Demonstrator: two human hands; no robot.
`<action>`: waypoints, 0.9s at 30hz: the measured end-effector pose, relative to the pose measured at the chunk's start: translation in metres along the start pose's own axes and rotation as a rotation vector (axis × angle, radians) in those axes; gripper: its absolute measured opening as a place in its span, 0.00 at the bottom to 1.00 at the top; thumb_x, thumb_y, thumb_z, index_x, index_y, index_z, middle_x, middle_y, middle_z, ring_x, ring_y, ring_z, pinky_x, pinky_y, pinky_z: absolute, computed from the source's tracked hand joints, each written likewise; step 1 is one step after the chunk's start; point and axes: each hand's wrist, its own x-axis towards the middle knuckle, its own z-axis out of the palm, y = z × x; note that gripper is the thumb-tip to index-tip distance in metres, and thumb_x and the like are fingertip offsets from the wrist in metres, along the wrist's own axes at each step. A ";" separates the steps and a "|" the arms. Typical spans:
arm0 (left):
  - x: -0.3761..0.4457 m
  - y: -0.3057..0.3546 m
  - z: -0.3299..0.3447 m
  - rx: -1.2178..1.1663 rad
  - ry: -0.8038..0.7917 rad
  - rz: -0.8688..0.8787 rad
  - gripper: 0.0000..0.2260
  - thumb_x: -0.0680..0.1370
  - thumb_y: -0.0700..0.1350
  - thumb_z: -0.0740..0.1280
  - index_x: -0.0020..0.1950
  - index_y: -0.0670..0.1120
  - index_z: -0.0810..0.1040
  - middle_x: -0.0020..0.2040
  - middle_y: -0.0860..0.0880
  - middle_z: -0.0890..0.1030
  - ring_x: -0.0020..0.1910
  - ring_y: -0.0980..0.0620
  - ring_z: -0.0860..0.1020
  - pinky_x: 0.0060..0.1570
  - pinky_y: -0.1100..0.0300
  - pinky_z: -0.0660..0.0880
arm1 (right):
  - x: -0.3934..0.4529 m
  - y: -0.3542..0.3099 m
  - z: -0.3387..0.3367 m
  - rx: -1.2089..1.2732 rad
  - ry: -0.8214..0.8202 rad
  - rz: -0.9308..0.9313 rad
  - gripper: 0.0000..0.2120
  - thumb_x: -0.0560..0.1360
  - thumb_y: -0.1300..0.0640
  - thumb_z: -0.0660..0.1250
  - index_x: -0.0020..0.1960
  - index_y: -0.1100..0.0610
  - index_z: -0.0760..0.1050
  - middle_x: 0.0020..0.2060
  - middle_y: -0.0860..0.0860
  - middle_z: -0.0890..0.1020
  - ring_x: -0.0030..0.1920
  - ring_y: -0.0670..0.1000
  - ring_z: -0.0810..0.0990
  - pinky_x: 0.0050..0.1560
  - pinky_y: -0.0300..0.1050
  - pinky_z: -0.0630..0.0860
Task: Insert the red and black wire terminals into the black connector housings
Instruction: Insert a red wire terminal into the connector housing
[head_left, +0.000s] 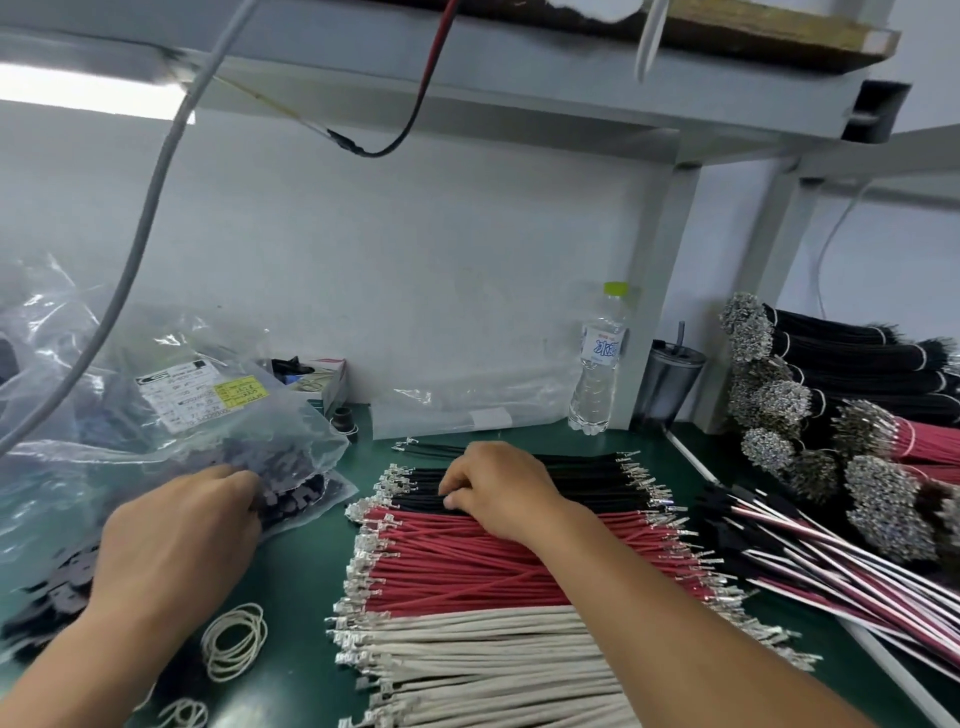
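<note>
Black wires (571, 475) lie in a row on the green surface (291, 582), red wires (467, 561) just beneath them. Right hand (498, 491) curls its grip onto the black ones. Left hand (182, 530) reaches the bagged connector housings (291, 499); its grip, can't tell.

Right hand (498, 486) fingers curled on black wires (582, 475), above red wires (467, 566). Left hand (182, 525) reaching into plastic bag (171, 415) of black housings (296, 499).
</note>
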 end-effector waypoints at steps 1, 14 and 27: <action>-0.003 0.004 -0.004 -0.004 0.010 0.013 0.01 0.71 0.47 0.71 0.40 0.53 0.81 0.40 0.57 0.81 0.40 0.51 0.82 0.29 0.57 0.77 | 0.001 0.000 -0.001 0.008 0.006 -0.002 0.08 0.77 0.51 0.71 0.55 0.47 0.84 0.55 0.45 0.83 0.58 0.50 0.80 0.55 0.46 0.74; -0.010 0.018 0.000 0.103 -0.063 0.121 0.18 0.80 0.64 0.61 0.50 0.53 0.83 0.46 0.58 0.77 0.50 0.56 0.81 0.38 0.59 0.74 | -0.012 -0.011 -0.044 -0.414 0.253 -0.310 0.20 0.76 0.72 0.62 0.61 0.54 0.80 0.45 0.50 0.77 0.44 0.53 0.76 0.41 0.46 0.72; -0.012 0.024 0.003 -0.084 -0.067 0.195 0.09 0.80 0.60 0.65 0.54 0.61 0.83 0.47 0.60 0.75 0.50 0.59 0.78 0.36 0.63 0.74 | -0.118 -0.008 -0.012 -0.128 0.499 -0.244 0.01 0.76 0.56 0.73 0.46 0.52 0.82 0.40 0.43 0.75 0.39 0.44 0.75 0.30 0.40 0.77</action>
